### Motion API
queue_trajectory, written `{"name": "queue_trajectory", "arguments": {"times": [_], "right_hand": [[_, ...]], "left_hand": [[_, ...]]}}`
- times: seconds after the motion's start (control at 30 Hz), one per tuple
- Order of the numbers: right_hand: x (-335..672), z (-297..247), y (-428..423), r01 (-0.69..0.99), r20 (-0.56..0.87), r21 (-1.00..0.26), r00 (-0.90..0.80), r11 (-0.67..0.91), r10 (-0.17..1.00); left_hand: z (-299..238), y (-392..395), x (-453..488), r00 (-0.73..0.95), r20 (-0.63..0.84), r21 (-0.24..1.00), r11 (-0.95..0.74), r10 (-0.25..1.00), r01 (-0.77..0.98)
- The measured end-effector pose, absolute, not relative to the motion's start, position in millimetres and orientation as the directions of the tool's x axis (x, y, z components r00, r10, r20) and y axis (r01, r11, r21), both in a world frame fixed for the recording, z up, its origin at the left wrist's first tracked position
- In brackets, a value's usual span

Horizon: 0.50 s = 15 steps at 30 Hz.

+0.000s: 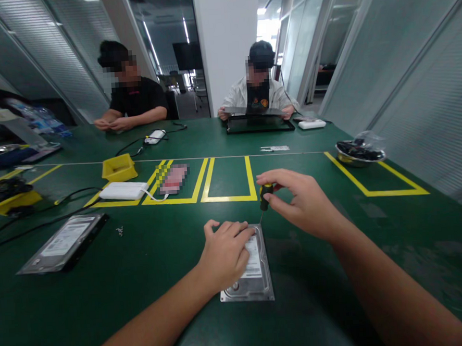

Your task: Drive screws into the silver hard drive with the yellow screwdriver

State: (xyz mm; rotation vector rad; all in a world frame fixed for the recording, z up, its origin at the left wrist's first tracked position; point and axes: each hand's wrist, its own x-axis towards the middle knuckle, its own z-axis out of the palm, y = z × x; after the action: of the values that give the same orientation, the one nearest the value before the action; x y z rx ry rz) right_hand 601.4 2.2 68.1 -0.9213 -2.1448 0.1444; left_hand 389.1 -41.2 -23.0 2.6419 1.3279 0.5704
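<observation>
A hard drive (264, 275) with a white label lies flat on the green table in front of me. My left hand (228, 249) rests on its upper left part, fingers spread over the label and holding nothing. Pinched between the fingers of my right hand (299, 197) is a small screwdriver (265, 196) with a yellow and black handle. It stands nearly upright, its thin shaft reaching down to the drive's far right corner. Whether the tip sits in a screw is too small to tell.
On the left are a second hard drive (65, 243), loose screws (120, 231), a white power bank (123, 190) and a yellow bin (118, 168). A metal bowl (361, 157) of dark parts stands at right. Two people sit across; one holds a dark panel (255, 110).
</observation>
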Motion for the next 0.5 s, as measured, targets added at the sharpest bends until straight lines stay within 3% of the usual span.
{"name": "queue_trajectory", "arguments": {"times": [0.37,0.5], "right_hand": [[602.5,67.6,2.1,0.673,0.465,-0.398,-0.438,0.623,0.770],[605.7,74.6,-1.8,0.682,0.484,-0.399,-0.410,0.612,0.773]], "left_hand": [[-21.2,-41.8,388.4,0.542,0.275,0.280,-0.606,0.794,0.745],[-21.4,-42.7,388.0,0.543,0.280,0.277,-0.608,0.792,0.744]]}}
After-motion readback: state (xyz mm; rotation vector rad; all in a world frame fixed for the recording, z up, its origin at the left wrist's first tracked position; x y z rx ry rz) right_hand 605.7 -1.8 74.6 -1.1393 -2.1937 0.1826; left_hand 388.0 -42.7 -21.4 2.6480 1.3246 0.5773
